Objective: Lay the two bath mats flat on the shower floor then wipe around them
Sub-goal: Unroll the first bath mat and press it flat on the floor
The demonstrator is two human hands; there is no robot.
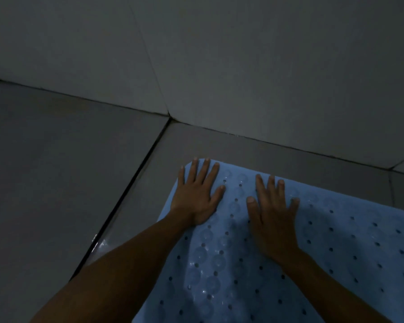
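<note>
A light blue bath mat [350, 248] with small holes and round suction cups lies flat on the grey tiled shower floor [56, 171], filling the lower right of the view. My left hand [196, 194] presses flat on the mat's far left corner, fingers straight and spread. My right hand [272, 215] lies flat on the mat just to the right of it, fingers straight. Only one mat is in view.
A grey tiled wall [243, 66] rises right behind the mat's far edge. A dark grout line [131, 190] runs diagonally across the floor left of the mat. A small wet patch [100, 244] glints by that line near my left forearm.
</note>
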